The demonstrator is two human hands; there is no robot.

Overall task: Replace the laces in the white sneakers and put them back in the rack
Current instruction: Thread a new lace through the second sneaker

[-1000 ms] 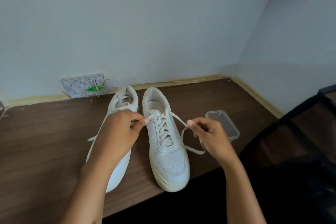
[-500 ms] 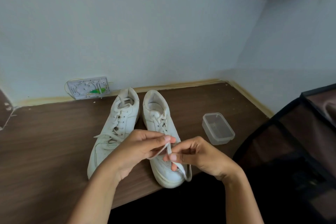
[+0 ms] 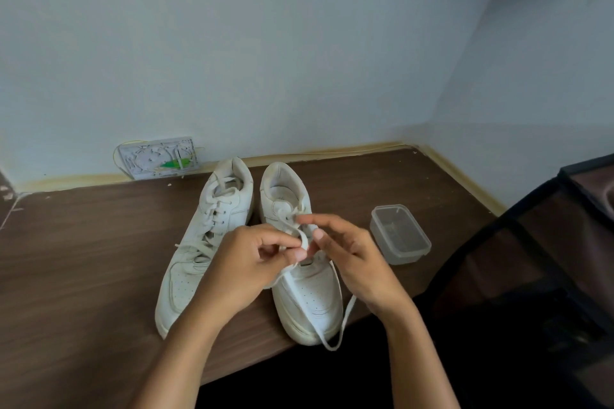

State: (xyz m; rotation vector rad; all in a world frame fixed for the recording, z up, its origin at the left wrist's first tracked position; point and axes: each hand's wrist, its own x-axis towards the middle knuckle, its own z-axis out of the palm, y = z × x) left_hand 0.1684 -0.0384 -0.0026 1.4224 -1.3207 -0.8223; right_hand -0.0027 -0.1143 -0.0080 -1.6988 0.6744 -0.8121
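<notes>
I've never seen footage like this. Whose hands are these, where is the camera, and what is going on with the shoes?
There is no machine here: these are a person's two bare hands, filmed by a wide camera worn on the head, looking forward and down. On the brown table stand two white sneakers, toes toward the person. The left sneaker is laced. Over the right sneaker, the left hand pinches the white lace in its grip, and the right hand has its fingers at the same lace. One loose end hangs past the table edge. A clear plastic box sits to the right.
</notes>
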